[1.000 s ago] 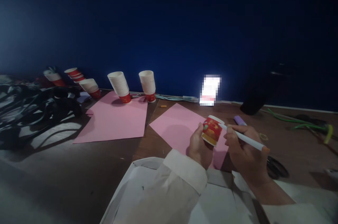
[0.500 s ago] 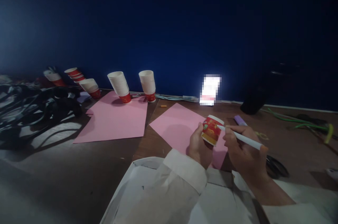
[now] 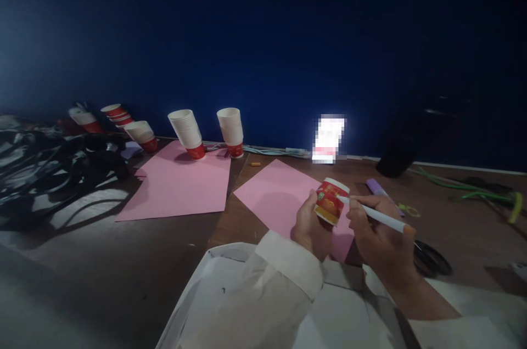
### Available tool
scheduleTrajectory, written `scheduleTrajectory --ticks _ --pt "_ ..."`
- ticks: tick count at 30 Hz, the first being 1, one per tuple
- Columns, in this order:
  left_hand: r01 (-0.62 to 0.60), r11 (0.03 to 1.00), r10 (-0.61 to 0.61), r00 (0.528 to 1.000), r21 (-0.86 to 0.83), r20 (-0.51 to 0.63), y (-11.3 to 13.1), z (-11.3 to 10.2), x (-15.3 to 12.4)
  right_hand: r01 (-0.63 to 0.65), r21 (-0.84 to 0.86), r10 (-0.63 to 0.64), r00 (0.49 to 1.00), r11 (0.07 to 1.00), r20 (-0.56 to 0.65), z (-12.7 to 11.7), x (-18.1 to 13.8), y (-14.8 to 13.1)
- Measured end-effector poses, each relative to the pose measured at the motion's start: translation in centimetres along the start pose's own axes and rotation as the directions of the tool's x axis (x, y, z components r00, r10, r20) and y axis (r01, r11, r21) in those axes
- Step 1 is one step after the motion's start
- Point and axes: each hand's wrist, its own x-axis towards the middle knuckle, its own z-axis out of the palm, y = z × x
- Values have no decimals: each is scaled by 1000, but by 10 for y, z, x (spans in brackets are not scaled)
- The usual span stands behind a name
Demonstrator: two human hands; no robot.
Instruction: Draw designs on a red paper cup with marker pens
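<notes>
My left hand is closed around a red paper cup, its white rim tipped up and away from me. Gold and green print shows on the cup's side. In my right hand is a white marker with an orange end, gripped like a pen. The marker's tip meets or nearly meets the printed side of the cup. Below both hands lies a sheet of pink paper, partly covered by them.
Two stacks of paper cups stand by the blue wall, one on a pink sheet. Behind my hands glows a pixelated screen. A purple marker, black scissors handles and green cables lie rightward; black cables tangle at left.
The marker's tip has shifted very slightly on the cup. Both hands keep their holds, and the view has moved a little.
</notes>
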Motion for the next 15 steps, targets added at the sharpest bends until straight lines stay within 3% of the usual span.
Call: scheduleTrajectory --ticks 10,15 --pt "2 1000 -2 1000 13 7 0 0 1 6 -26 -6 1000 1000 13 0 -1 3" --pt "11 1000 -12 997 20 73 0 -2 2 11 -32 -10 999 999 36 -1 -1 3"
